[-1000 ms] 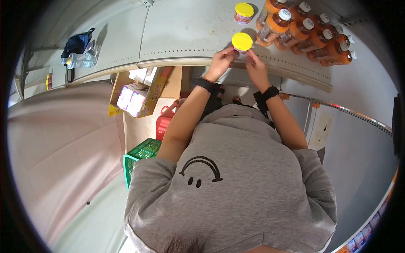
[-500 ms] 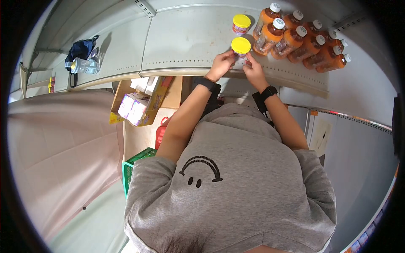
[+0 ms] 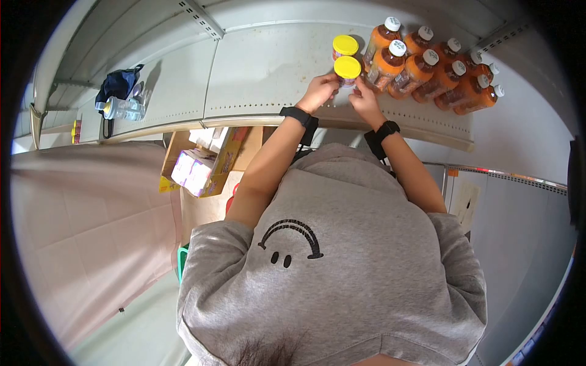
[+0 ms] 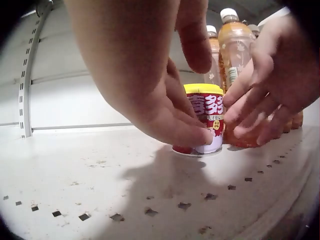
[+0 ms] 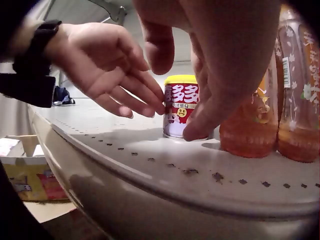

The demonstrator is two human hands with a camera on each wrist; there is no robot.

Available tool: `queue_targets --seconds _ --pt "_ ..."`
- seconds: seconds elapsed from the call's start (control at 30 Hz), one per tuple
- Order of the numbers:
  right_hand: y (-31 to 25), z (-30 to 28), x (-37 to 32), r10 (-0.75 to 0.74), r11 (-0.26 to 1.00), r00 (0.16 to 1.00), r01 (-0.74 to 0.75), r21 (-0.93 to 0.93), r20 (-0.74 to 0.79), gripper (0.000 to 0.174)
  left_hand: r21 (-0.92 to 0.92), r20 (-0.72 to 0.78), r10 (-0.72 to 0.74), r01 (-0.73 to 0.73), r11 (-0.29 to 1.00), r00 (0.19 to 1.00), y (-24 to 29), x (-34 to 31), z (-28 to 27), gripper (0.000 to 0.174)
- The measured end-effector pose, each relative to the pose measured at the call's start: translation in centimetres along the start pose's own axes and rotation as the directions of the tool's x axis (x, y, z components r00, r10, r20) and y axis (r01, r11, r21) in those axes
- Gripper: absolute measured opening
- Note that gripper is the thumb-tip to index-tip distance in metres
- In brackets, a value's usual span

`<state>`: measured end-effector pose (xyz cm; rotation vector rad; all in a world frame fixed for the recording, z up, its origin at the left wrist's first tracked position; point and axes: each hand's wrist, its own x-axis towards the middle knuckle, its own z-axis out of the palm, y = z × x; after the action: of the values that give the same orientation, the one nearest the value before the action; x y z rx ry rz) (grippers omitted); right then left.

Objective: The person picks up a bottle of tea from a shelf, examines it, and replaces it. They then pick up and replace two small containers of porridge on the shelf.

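Yellow-lidded jar (image 3: 348, 68), upright on grey shelf (image 3: 262, 67), upper centre of head view, before a matching jar (image 3: 345, 45) and beside orange bottles (image 3: 427, 73); left hand (image 3: 317, 93) and right hand (image 3: 365, 100) flank it, fingers nearly straight, tips touching its sides, seemingly steadying it

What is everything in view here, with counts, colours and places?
front jar: one, yellow lid, red-and-white label, standing on the shelf between both hands
rear jar: one, yellow lid, just behind it
bottles: about ten, orange with white caps, in rows right of the jars
shelf: one, grey metal, perforated front edge
water bottle: one, clear, far left of the shelf, beside a dark bag
cardboard box: one, brown, holding packs, below the shelf
basket: one, green, low left of the person
sweatshirt: one, grey
left-hand grip: fingertips touching the front jar
right-hand grip: fingertips touching the front jar
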<state>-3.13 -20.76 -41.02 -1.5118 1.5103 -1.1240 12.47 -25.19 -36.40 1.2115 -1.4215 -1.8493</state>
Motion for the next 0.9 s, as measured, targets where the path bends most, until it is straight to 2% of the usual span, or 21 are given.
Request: queue_targets --seconds 0.17,0.33,0.47,0.67,0.73,0.8,0.9 --pt "0.4 0.0 0.3 0.018 0.997 1.000 -0.018 -0.069 -0.004 0.065 0.035 0.004 -0.005 0.005 0.999 1.000 -0.1 0.9 -0.5 0.035" --pt "0.1 0.0 0.3 0.021 0.999 1.000 -0.021 -0.035 0.017 0.065 0.027 0.003 -0.028 0.028 0.999 1.000 0.4 0.1 -0.2 0.038" --pt "-0.4 0.3 -0.7 0.023 0.999 1.000 -0.023 -0.034 0.000 0.062 -0.007 0.038 0.003 -0.003 1.000 0.999 -1.8 0.2 -0.2 0.039" --pt "-2.5 0.8 -4.1 0.004 0.999 1.000 -0.005 -0.052 -0.028 0.056 -0.084 -0.087 0.007 -0.014 0.996 0.996 -1.8 -3.5 1.1 0.037" --pt "-3.3 0.5 -5.1 0.005 1.000 1.000 -0.005 -0.014 -0.025 0.055 -0.113 -0.105 0.054 -0.066 0.991 0.993 -2.0 -4.4 1.5 0.034" --pt "-4.0 0.2 -6.3 0.010 1.000 1.000 -0.009 0.027 -0.027 0.054 -0.113 -0.095 0.058 -0.069 0.991 0.994 -2.4 -5.3 2.1 0.032" --pt "-4.7 -0.3 -8.0 0.001 0.999 1.000 -0.001 -0.038 0.004 0.053 -0.130 -0.058 0.055 -0.062 0.990 0.997 -3.0 -6.3 2.7 0.029"
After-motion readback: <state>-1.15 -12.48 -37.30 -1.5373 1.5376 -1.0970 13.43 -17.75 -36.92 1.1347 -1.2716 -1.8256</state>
